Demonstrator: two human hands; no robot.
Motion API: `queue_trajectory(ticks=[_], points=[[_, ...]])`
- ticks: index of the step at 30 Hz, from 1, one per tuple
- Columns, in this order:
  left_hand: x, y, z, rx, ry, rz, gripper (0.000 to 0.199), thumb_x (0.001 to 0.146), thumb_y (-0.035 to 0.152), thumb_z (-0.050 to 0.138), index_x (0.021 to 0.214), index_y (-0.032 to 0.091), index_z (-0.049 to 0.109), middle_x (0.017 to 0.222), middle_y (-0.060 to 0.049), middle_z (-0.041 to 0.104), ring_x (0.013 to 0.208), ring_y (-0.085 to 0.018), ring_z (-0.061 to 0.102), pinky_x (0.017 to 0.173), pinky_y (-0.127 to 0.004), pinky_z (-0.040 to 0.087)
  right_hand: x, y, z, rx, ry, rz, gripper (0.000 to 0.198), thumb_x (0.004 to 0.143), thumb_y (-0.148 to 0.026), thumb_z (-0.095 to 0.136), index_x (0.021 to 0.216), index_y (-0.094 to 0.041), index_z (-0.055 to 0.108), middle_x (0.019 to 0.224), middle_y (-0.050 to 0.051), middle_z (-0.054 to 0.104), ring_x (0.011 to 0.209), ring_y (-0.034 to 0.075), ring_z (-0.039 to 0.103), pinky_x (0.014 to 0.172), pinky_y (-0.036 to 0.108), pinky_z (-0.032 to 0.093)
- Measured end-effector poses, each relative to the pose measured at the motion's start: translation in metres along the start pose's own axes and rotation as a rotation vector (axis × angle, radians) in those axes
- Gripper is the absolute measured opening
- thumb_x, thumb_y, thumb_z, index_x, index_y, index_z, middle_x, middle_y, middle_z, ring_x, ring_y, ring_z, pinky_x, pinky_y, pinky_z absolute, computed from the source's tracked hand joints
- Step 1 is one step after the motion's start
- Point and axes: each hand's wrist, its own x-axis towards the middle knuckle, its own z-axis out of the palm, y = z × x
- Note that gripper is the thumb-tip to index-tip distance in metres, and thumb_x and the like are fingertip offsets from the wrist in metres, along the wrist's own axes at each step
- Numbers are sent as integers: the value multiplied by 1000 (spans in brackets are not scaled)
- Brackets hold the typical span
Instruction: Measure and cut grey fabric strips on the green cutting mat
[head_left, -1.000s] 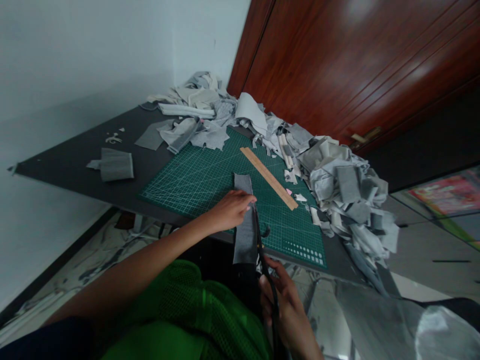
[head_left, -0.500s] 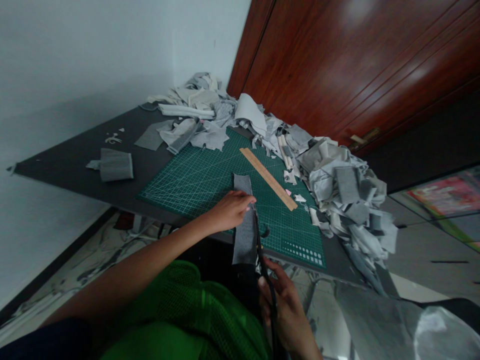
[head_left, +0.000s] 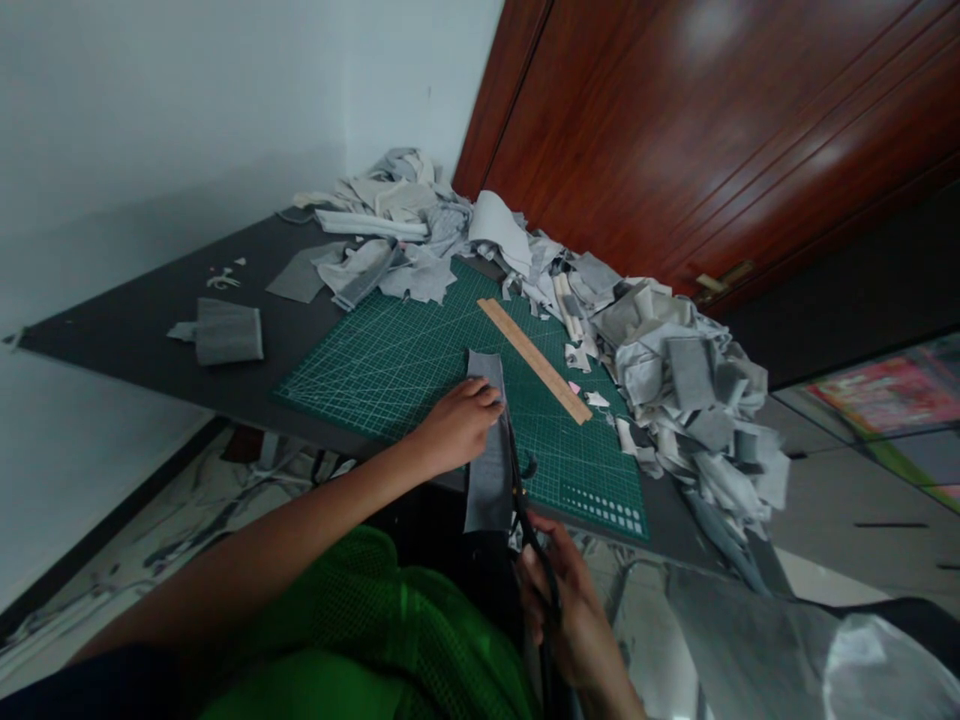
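Note:
A grey strip of fabric [head_left: 489, 485] lies over the front edge of the green cutting mat [head_left: 360, 365], its near end hanging past the table. My left hand [head_left: 463, 422] is closed on the strip's upper part, fingers bent over its right edge. Black-handled scissors [head_left: 523, 515] are in my right hand [head_left: 566, 605], which is wrapped round the handles below the table edge. Their blades point away from me along the right edge of the strip. A thin dark offcut [head_left: 530, 467] curls beside the blades.
A wooden ruler [head_left: 536, 362] lies slanted on the mat. Heaped fabric scraps [head_left: 675, 380] line the table's right side, with more scraps [head_left: 394, 200] at the back. A folded grey piece [head_left: 229, 332] rests at left. Behind stand a wooden door [head_left: 660, 130] and a white wall [head_left: 187, 120].
My left hand has shifted slightly up and left along the strip, its fingers now more curled. The scissors stay along the strip's right edge, their handles slightly more apart.

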Motion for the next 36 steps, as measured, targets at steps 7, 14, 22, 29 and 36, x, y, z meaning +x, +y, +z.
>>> queue_trajectory(ticks=[7, 14, 22, 29, 36], points=[[1, -2, 1, -25, 0, -21, 34, 93, 6, 52, 120, 16, 70, 127, -10, 65, 135, -27, 47, 119, -45, 38, 10, -8, 3, -9, -27, -58, 65, 80, -58, 81, 128, -23, 55, 60, -11, 47, 40, 6, 35, 34, 16, 31], [1, -1, 0, -28, -3, -19, 32, 94, 8, 51, 119, 17, 68, 128, -9, 64, 136, -28, 47, 118, -45, 38, 9, -6, -3, -25, -34, -41, 65, 82, -58, 79, 131, -24, 53, 61, -11, 48, 40, 6, 37, 35, 16, 33], [1, -1, -1, -44, -11, -23, 29, 95, 10, 51, 118, 18, 68, 126, -8, 64, 135, -28, 47, 117, -45, 37, 11, -6, -2, 9, -7, -15, 68, 77, -61, 82, 126, -24, 54, 59, -13, 44, 39, 4, 34, 32, 14, 32], [0, 0, -2, -41, -12, -34, 30, 95, 10, 52, 119, 18, 69, 129, -9, 63, 134, -28, 48, 115, -45, 39, 10, -5, -8, -13, -22, -26, 66, 80, -57, 81, 130, -24, 54, 63, -11, 47, 41, 5, 37, 34, 14, 32], [0, -1, 1, -34, -13, -51, 31, 95, 12, 52, 120, 20, 68, 132, -8, 61, 135, -28, 47, 116, -46, 38, 7, -3, -10, -19, -27, -43, 62, 83, -56, 80, 130, -25, 55, 65, -10, 49, 42, 5, 40, 35, 15, 31]])
